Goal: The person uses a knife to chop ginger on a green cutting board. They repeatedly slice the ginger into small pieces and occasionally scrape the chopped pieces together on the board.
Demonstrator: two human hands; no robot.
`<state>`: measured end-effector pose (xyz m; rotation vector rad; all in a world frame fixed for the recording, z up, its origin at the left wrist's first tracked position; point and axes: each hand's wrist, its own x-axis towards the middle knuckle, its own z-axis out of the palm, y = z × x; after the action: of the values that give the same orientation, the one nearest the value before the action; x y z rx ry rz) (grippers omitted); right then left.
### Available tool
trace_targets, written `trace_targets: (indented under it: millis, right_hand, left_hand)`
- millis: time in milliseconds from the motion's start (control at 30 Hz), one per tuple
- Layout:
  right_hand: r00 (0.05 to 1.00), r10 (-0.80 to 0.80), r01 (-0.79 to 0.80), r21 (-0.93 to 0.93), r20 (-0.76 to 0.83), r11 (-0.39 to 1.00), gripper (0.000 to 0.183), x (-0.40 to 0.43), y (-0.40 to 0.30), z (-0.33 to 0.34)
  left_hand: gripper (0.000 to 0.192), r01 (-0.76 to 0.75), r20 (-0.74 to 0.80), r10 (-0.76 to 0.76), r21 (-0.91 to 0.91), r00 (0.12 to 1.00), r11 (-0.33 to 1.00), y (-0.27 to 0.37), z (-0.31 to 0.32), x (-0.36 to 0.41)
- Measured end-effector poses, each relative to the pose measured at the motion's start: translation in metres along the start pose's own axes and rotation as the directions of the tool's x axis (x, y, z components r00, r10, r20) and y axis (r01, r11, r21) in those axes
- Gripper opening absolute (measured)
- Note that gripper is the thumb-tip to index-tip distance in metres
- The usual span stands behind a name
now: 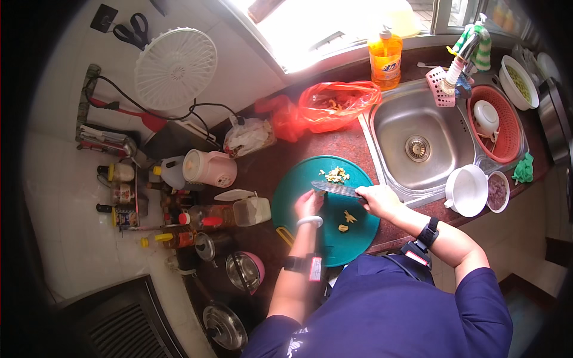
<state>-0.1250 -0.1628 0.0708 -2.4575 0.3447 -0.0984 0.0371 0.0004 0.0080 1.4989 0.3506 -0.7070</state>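
Note:
My right hand [378, 201] grips the handle of a kitchen knife [338, 189], whose blade points left across a round green cutting board [291, 179]. At the blade's tip, the fingers of my left hand [309, 203] are closed on a small piece of food, mostly hidden by the fingers and blade. Just beyond the blade lies a pile of chopped pale yellow bits [336, 174], perhaps ginger. Nearer to me on the board are a few thin slices [349, 217] and a rounded piece [343, 228] of what looks like the same food.
A red plastic bag [338, 107] lies beyond the board. On the right are a steel sink [421, 129], a red basket [515, 134], a white pot [466, 190] and a bowl of meat [497, 192]. Left stand a plastic container [252, 211], bottles and a pink kettle [210, 168].

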Motion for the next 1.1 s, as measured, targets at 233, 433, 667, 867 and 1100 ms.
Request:
trace_targets:
  millis: [233, 433, 667, 867, 1100]
  right_hand:
    - [0.997, -0.014, 0.017, -0.032, 0.08, 0.999, 0.007, -0.018, -0.004, -0.013]
    - [0.997, -0.025, 0.024, 0.017, 0.067, 1.0, 0.007, -0.021, -0.003, -0.014]
    - [0.994, -0.013, 0.017, -0.035, 0.11, 0.999, 0.008, -0.017, -0.007, -0.012]
    - [0.993, 0.01, -0.008, -0.025, 0.115, 1.0, 0.009, -0.015, -0.014, -0.015]
    - [0.996, 0.0, 0.005, -0.061, 0.093, 0.998, 0.01, -0.008, -0.017, -0.014]
  left_hand:
    - [0.027, -0.001, -0.022, 0.0, -0.036, 1.0, 0.999, 0.01, 0.006, -0.01]
    - [0.025, 0.004, -0.011, -0.005, -0.082, 1.0, 0.997, 0.012, 0.007, -0.009]
    - [0.022, -0.031, -0.021, 0.03, -0.045, 0.999, 0.999, 0.009, 0.006, -0.009]
    - [0.018, -0.071, -0.016, 0.071, 0.002, 0.997, 0.998, 0.009, 0.01, -0.013]
    - [0.014, -0.153, -0.031, 0.162, 0.191, 0.986, 0.97, 0.008, 0.011, -0.011]
